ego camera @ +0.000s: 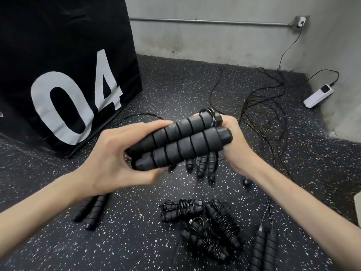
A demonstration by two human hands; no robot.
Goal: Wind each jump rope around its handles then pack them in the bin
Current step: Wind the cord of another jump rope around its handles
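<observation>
Two black foam handles (pixel 181 139), ridged and cylindrical, are held side by side at frame centre, tilted up toward 2 o'clock. Their lower ends are grasped by the left hand (pixel 115 153), fingers curled round both. At the upper ends a loop of thin black rope (pixel 210 112) is pinched by the right hand (pixel 230 139), fingers clenched on it.

At 5 o'clock three wound rope bundles (pixel 205 222) lie on the speckled rubber floor (pixel 136 241); unwound handle pairs at 7 o'clock (pixel 91 210), at lower right (pixel 263 249) and under the hands (pixel 205 167). Loose cords (pixel 263 106) are tangled at 2 o'clock, a white power strip (pixel 318 95) beyond against the grey concrete wall (pixel 214 40). At 10 o'clock, a black padded box (pixel 64 32) marked "04"
</observation>
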